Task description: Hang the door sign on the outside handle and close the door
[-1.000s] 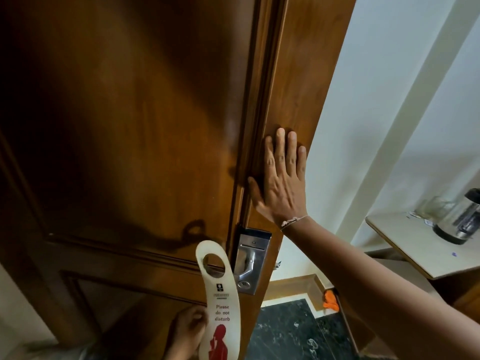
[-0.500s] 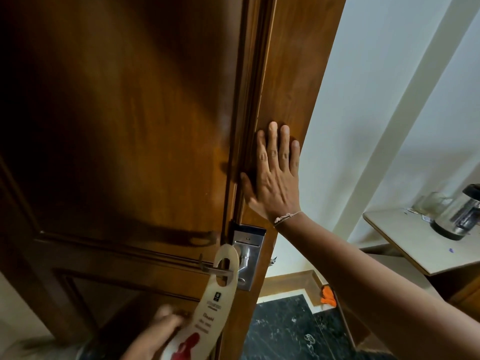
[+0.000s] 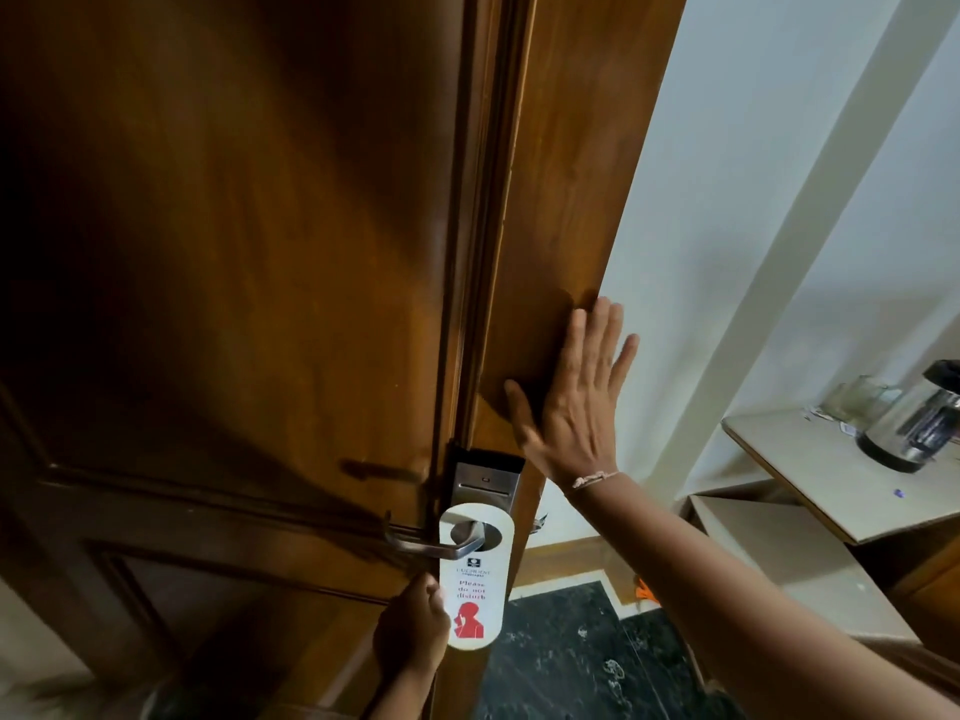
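A white "Please do not disturb" door sign (image 3: 475,589) with a red figure hangs by its hole over the metal lever handle (image 3: 415,544), right at the silver lock plate (image 3: 485,483). My left hand (image 3: 413,634) grips the sign's lower left edge. The brown wooden door (image 3: 234,304) stands open, its narrow edge (image 3: 566,200) turned toward me. My right hand (image 3: 576,402) lies flat with fingers spread against that edge, just above the lock plate.
A white wall runs along the right. A pale side table (image 3: 831,475) at the right holds a kettle (image 3: 919,423) and glasses. Dark marble floor (image 3: 571,662) shows below the door edge, with a small orange object (image 3: 644,589) near the skirting.
My left hand lifted the sign from below the lock and threaded its hole over the lever. The sign now hangs straight. My right hand slid right along the door edge.
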